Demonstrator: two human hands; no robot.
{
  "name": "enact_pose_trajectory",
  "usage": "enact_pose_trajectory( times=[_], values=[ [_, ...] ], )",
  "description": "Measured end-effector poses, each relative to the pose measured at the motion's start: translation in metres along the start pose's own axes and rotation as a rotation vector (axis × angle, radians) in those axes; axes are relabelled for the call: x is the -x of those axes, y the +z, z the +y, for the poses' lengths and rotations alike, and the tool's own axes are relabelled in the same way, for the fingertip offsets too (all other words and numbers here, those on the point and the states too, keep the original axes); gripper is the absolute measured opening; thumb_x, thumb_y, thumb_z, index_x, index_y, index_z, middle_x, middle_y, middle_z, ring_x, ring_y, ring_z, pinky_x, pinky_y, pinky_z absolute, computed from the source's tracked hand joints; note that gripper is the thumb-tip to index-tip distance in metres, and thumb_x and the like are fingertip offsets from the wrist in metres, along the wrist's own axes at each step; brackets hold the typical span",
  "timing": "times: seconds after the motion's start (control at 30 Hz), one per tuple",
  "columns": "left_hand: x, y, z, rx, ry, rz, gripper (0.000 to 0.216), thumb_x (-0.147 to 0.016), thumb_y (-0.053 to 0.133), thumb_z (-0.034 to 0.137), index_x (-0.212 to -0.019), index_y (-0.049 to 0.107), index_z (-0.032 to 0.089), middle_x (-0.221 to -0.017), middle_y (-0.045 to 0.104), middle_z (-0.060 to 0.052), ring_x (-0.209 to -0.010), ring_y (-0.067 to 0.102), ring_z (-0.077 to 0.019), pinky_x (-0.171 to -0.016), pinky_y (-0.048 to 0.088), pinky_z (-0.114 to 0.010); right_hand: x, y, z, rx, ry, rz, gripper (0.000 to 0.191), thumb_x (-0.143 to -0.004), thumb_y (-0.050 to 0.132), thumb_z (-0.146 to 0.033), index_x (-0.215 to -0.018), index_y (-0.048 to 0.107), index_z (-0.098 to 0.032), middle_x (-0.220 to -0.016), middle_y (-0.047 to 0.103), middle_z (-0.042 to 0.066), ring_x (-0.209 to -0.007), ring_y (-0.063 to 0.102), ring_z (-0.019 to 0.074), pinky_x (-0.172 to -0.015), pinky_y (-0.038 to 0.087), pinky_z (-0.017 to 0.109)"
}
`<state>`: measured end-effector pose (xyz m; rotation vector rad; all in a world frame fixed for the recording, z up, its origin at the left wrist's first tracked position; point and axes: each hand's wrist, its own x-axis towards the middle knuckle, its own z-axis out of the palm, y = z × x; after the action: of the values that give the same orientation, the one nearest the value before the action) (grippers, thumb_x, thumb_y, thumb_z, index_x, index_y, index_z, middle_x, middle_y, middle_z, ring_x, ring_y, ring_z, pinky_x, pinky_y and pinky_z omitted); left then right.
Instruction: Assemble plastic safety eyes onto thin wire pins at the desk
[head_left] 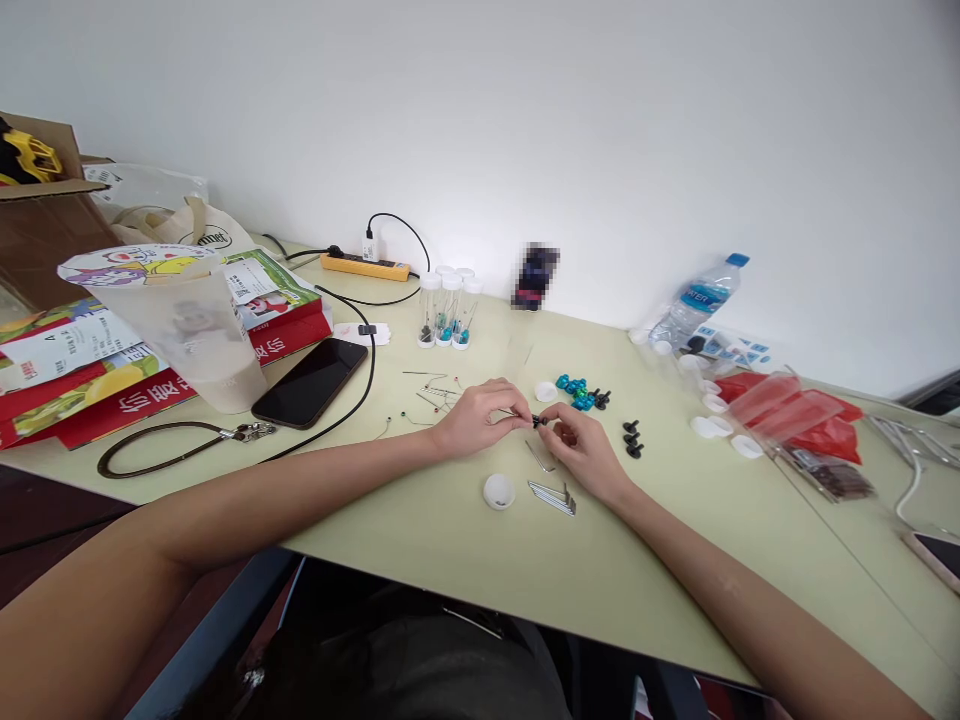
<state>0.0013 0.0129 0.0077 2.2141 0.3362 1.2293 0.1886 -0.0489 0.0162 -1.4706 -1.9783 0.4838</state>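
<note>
My left hand [480, 420] and my right hand [583, 448] meet over the table, fingertips pinched together. Between them is a small black part [538, 421], mostly covered by the fingers; a thin metal piece seems to run along my left fingers. Below lie a bent metal rod [540, 458] and a bundle of L-shaped metal rods [551, 498]. A small white cap [499, 492] with tiny bits inside sits nearby. Blue-green knob-like parts [576, 390] lie beyond my right hand, black ones [632, 438] to its right. Thin rods with coloured ends [435, 395] lie past my left hand.
Capped clear tubes [448, 312] stand at the back. To the left are a phone [311, 382], a plastic cup [187, 330] and red boxes [292, 335]. A water bottle [697, 305], white caps [711, 427] and red plastic [825, 425] occupy the right.
</note>
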Motion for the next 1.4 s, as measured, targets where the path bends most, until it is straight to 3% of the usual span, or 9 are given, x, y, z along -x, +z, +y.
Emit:
enact_pose_trajectory(
  times=[0.2, 0.4, 0.97, 1.4],
  values=[
    [-0.0028, -0.0014, -0.0010, 0.180, -0.166, 0.034, 0.011, -0.076, 0.060, 0.025, -0.075, 0.063, 0.015, -0.076, 0.061, -0.004, -0.074, 0.056, -0.0139, -0.072, 0.044, -0.029, 0.0001, 0.0009, 0.0009, 0.015, -0.008, 0.017, 0.020, -0.085, 0.043, -0.037, -0.084, 0.053, -0.020, -0.057, 0.045, -0.002, -0.048, 0.043, 0.0111, -0.046, 0.037, 0.024],
    [-0.0041, -0.0017, -0.0019, 0.289, -0.239, 0.001, 0.014, -0.072, 0.065, 0.026, -0.073, 0.063, 0.013, -0.072, 0.060, -0.003, -0.069, 0.052, -0.0121, -0.067, 0.042, -0.027, 0.0004, 0.0004, 0.0010, 0.023, 0.006, 0.003, 0.019, -0.085, 0.043, -0.037, -0.085, 0.053, -0.020, -0.058, 0.048, -0.002, -0.049, 0.044, 0.0116, -0.048, 0.037, 0.025],
    [-0.0041, -0.0025, -0.0093, 0.445, -0.248, 0.003, 0.016, -0.071, 0.066, 0.025, -0.068, 0.057, 0.012, -0.070, 0.057, -0.003, -0.066, 0.051, -0.0108, -0.063, 0.040, -0.026, 0.0004, 0.0005, -0.0002, 0.037, 0.005, 0.013, 0.018, -0.085, 0.043, -0.037, -0.082, 0.052, -0.021, -0.056, 0.045, -0.004, -0.048, 0.042, 0.0116, -0.048, 0.035, 0.025],
    [-0.0033, -0.0053, -0.0051, 0.307, -0.223, 0.034, 0.008, -0.078, 0.055, 0.021, -0.078, 0.058, 0.013, -0.074, 0.056, -0.002, -0.067, 0.049, -0.0105, -0.064, 0.040, -0.025, -0.0002, -0.0005, -0.0042, -0.003, -0.003, 0.000, 0.016, -0.085, 0.044, -0.034, -0.082, 0.051, -0.021, -0.056, 0.043, -0.004, -0.048, 0.042, 0.0111, -0.047, 0.033, 0.024]
  ],
)
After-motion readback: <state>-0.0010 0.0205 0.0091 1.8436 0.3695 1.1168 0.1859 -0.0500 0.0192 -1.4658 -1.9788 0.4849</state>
